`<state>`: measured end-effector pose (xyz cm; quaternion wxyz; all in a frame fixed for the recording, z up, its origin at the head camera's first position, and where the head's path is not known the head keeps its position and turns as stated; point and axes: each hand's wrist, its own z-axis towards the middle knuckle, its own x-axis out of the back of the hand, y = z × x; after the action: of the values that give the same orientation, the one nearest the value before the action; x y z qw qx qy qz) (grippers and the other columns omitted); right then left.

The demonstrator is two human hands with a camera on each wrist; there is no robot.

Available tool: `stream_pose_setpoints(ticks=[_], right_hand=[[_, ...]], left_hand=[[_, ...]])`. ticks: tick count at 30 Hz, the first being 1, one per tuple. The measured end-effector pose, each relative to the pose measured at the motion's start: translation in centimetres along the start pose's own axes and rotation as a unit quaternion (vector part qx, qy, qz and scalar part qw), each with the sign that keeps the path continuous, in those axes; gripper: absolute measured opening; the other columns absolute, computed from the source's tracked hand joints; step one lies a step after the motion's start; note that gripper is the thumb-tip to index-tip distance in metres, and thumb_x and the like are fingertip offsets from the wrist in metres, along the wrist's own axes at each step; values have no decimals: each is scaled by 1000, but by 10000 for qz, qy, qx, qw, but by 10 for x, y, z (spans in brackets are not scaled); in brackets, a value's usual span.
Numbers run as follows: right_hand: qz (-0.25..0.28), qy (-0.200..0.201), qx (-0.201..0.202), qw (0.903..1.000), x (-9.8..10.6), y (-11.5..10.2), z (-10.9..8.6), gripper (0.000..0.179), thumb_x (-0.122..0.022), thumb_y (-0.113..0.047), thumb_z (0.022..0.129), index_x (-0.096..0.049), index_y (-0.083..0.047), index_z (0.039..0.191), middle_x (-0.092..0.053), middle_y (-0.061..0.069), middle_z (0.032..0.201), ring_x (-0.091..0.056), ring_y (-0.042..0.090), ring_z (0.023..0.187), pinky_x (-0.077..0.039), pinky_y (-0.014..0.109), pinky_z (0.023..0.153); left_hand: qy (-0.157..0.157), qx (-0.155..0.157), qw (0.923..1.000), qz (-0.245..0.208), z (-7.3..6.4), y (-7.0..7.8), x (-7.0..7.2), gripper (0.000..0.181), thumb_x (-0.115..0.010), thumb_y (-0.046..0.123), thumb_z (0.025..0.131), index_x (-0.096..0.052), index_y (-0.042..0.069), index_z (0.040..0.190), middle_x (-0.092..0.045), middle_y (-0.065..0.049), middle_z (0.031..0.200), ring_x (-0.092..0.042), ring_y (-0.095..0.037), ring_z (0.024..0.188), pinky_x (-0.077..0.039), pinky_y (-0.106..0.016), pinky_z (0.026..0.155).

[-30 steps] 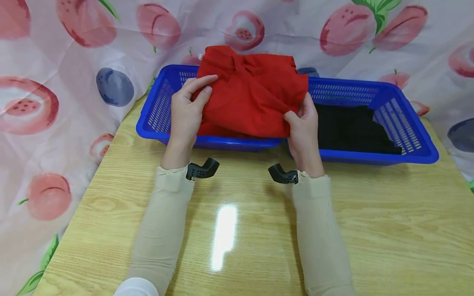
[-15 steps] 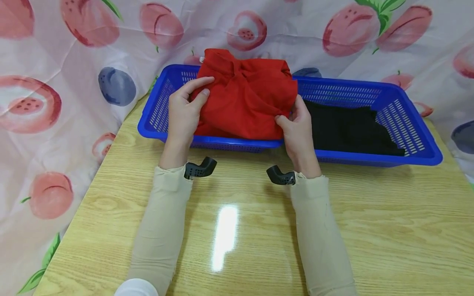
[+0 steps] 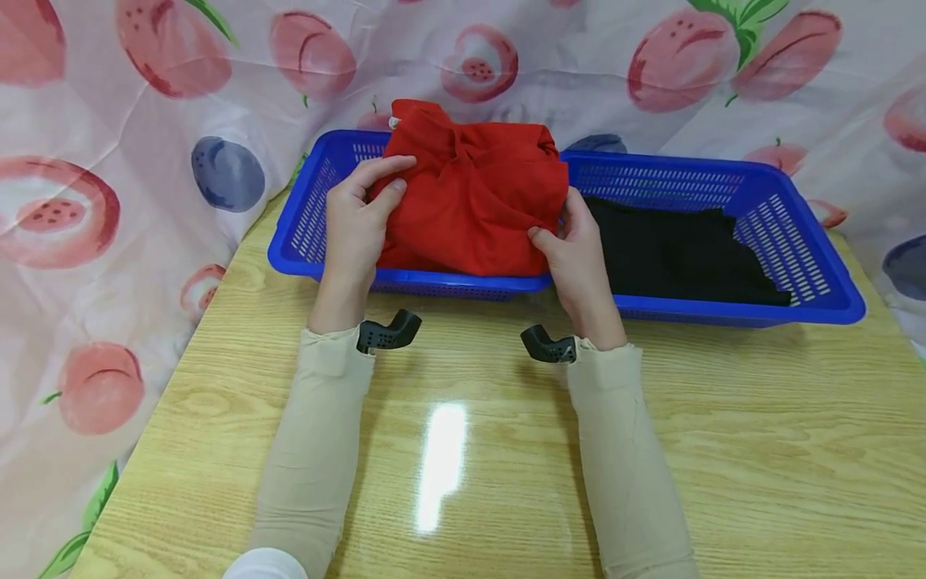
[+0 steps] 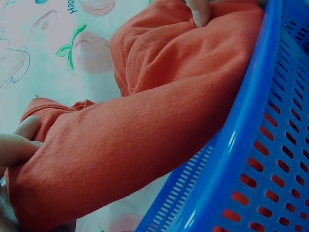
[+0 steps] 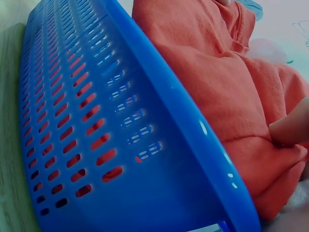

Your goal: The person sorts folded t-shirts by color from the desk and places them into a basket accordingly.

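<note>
A folded red garment with a small white tag at its top left corner is held at the left blue basket, overlapping its front rim in the head view. My left hand grips the garment's left edge between thumb and fingers. On the opposite edge my right hand pinches the cloth, thumb on top and fingers behind. In the left wrist view the red cloth sags in a thick fold beside the basket rim. More red shows through the basket's slots in the right wrist view.
Right beside it stands a second blue basket with folded black cloth inside. Both baskets are at the back of a wooden table, against a fruit-printed curtain.
Both hands have lowered the red garment slightly toward the left basket. The right hand and its edge have shifted left, exposing more of the right basket and black cloth.
</note>
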<state>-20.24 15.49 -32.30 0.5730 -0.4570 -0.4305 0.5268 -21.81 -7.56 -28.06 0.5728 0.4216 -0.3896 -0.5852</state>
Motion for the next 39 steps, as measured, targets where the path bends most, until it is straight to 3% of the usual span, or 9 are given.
stream_pose_setpoints(ticks=[19,39], right_hand=[[396,-351,84,9986,0,0,0,44,-54,1,84,-44,-11,125,-45,7,123,-45,23,109,-40,35,90],[353,-448,53,9984,2,0,-1,43,-55,-3,85,-45,-12,126,-45,5,125,-44,23,110,-39,36,92]], left_hand=[[82,86,9999,-31,1,-2,0,24,-53,-3,85,-68,6,103,-60,-5,105,-48,-16,104,-38,-25,88],[77,204,9998,-46,2,-6,1,24,-54,-2,86,-68,8,101,-60,-4,105,-48,-17,104,-39,-27,87]])
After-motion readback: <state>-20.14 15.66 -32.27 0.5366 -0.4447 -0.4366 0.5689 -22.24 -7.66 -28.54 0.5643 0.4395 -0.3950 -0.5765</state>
